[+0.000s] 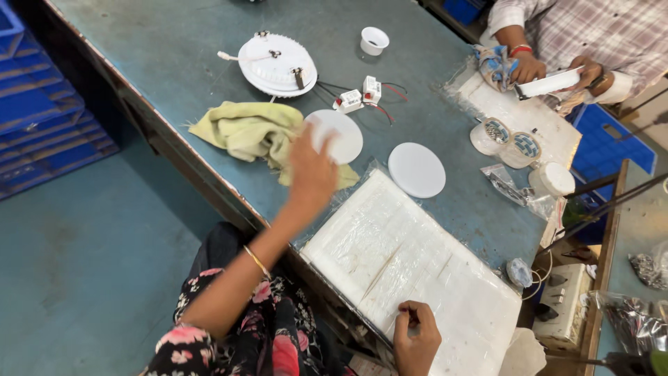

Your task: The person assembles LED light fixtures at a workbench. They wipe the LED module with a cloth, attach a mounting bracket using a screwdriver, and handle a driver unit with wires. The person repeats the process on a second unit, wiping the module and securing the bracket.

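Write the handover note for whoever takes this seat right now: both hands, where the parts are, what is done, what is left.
Left hand: stretched out over the bench, fingers on a white round disc lying partly on the yellow cloth.
Right hand: resting on the plastic-wrapped white board, holding nothing.
A second white disc lies bare on the blue table. White round lamp housing sits back-up farther off, its wired connectors beside it.
Done: nothing fitted that shows.
Left: both discs are loose, apart from the housing.
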